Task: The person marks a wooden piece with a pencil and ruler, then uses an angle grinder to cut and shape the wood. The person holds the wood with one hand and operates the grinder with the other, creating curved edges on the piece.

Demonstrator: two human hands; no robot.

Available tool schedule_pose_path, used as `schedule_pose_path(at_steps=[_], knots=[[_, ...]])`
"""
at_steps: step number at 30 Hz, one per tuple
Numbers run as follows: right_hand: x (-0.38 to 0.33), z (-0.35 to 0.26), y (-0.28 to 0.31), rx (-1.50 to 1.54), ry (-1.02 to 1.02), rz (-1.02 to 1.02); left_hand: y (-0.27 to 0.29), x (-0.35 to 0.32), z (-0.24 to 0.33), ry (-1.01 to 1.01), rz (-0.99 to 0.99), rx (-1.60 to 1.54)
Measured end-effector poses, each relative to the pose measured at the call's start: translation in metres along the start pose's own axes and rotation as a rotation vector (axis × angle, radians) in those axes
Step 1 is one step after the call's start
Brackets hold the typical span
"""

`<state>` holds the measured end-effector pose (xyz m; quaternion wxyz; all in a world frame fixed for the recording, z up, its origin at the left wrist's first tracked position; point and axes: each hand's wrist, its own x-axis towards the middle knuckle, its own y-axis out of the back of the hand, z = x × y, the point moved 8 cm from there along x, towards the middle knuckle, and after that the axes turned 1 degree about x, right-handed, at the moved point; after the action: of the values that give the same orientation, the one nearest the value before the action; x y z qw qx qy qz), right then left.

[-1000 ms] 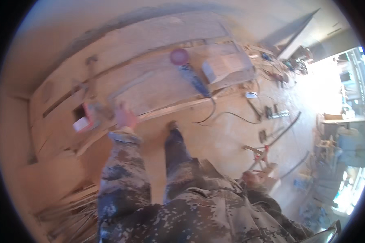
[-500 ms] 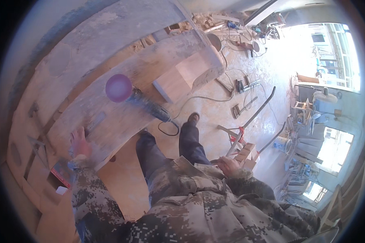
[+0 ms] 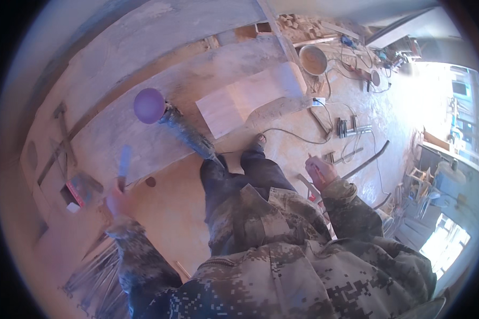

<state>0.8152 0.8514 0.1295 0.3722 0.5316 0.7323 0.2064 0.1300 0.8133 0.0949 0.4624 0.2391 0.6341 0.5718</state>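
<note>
At the near edge of the workbench (image 3: pixel 101 125), my left hand (image 3: pixel 118 201) is closed on a flat-bladed tool (image 3: pixel 124 161) with a short dark handle, its grey blade pointing away from me. Motion blurs the fingers a little. My right hand (image 3: pixel 322 173) is raised to the right of my legs, fingers curled round a thin stick (image 3: pixel 319 171) that looks like a pencil. Between the hands, an angle grinder (image 3: pixel 189 138) with a round purple disc (image 3: pixel 149 106) lies across the bench. A pale wooden board (image 3: pixel 231 109) rests on the bench beyond it.
A hammer-like tool (image 3: pixel 64 130) and a red box (image 3: pixel 75 190) lie at the bench's left. Cables, a round pan (image 3: pixel 313 59) and metal clamps (image 3: pixel 354 127) are on the floor ahead. A bent dark bar (image 3: pixel 368 159) slants up beside my right hand.
My left hand, earlier flat on the bench, has taken up the flat-bladed tool and drawn back. My right hand has risen forward from beside my waist. The view has shifted.
</note>
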Motion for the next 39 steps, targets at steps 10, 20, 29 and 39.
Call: schedule_pose_path(at_steps=[10, 20, 29, 39], knots=[[0.113, -0.205, -0.02, 0.091, 0.603, 0.154, 0.009, -0.013, 0.271, -0.419, -0.192, -0.426], [0.144, -0.193, -0.075, -0.08, 0.587, 0.068, 0.001, 0.019, 0.298, -0.457, -0.322, -0.402], [0.143, -0.183, -0.079, -0.018, 0.595, 0.116, -0.017, 0.036, 0.324, -0.558, -0.577, -0.578], [0.145, -0.178, -0.081, 0.033, 0.585, 0.196, -0.025, 0.047, 0.329, -0.435, -0.769, -0.604]])
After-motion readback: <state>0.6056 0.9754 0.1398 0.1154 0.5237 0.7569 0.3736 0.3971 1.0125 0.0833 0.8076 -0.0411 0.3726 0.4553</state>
